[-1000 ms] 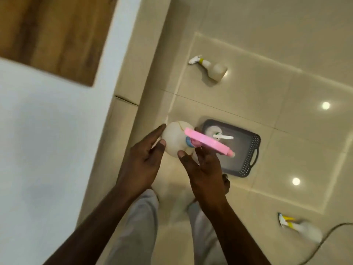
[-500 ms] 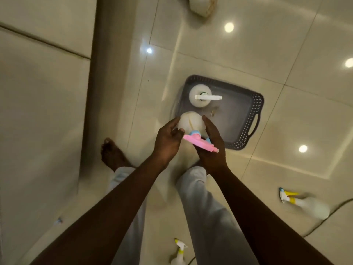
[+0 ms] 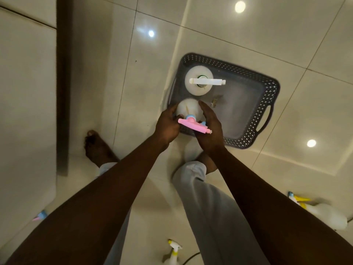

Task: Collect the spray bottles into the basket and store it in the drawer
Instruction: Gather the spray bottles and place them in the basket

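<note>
A dark grey perforated basket (image 3: pixel 267 111) sits on the tiled floor. Inside it, at its left end, stands a white spray bottle with a white nozzle (image 3: pixel 199 81). Both my hands hold a second white bottle with a pink and blue spray head (image 3: pixel 188 109) upright over the basket's near-left corner. My left hand (image 3: pixel 167 124) grips its left side and my right hand (image 3: pixel 210 127) cups its right side. Whether the bottle's base touches the basket floor is hidden.
More spray bottles lie on the floor: one with a yellow trigger (image 3: pixel 322 211) at the right, one (image 3: pixel 173 251) at the bottom centre, and a pink and blue head (image 3: pixel 40 216) at the left edge. Cabinet fronts (image 3: pixel 26 92) rise on the left. My bare feet stand near the basket.
Both hands have lowered the pink-headed bottle from beside the basket down into its near-left corner. My view has tilted further down toward the floor.
</note>
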Demonstrator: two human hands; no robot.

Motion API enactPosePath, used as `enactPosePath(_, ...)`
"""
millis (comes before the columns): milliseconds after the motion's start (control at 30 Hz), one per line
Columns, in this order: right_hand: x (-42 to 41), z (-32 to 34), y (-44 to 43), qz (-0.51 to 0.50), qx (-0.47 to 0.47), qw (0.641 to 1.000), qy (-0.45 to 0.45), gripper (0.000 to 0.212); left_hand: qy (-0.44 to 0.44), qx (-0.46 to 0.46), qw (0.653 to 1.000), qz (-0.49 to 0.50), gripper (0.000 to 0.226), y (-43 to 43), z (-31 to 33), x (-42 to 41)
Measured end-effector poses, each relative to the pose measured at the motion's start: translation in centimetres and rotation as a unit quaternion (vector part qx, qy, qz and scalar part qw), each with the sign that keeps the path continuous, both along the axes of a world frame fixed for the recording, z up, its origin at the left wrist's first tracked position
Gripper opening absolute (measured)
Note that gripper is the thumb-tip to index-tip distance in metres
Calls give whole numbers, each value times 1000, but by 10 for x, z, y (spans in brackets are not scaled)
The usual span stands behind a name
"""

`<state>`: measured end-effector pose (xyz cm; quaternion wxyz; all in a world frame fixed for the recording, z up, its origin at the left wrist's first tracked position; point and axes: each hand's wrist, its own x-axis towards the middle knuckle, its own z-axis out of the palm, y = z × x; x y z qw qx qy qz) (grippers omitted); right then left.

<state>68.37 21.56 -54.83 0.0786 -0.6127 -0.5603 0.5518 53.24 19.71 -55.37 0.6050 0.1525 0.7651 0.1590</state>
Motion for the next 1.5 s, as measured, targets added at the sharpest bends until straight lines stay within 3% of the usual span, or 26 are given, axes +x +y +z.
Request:
enactPosePath(367, 6, -3, 6, 26, -47, 998, -17, 73, -7, 20, 1000, -16, 54, -2, 14, -4)
enactPosePath(567, 43, 68, 16, 3, -110, 993, -47, 68, 46, -25, 998, 46, 50, 4, 86, -40)
enactPosePath(767, 69, 150, 66, -52, -78, 991, -93, 51, 87, -19, 993, 78, 39, 63, 163, -91)
enactPosePath(900, 58, 171, 135, -44, -12, 995, -85, 40, 98, 21, 991, 83, 33, 123, 184, -116)
enactPosePath(1100, 2, 153, 248, -49, 7, 999, 0, 29, 31, 68, 992, 102, 31, 218, 150, -136)
enactPosePath(1300, -76, 95, 350, -44, -5, 999, -7, 42, -38, 36, 991, 119, 3, 298, 91, -151)
enactPosePath(1500, -135, 26, 414, -27, -30, 998, -42, 57, -90, -7, 981, 172, 40, 369, 28, -151)
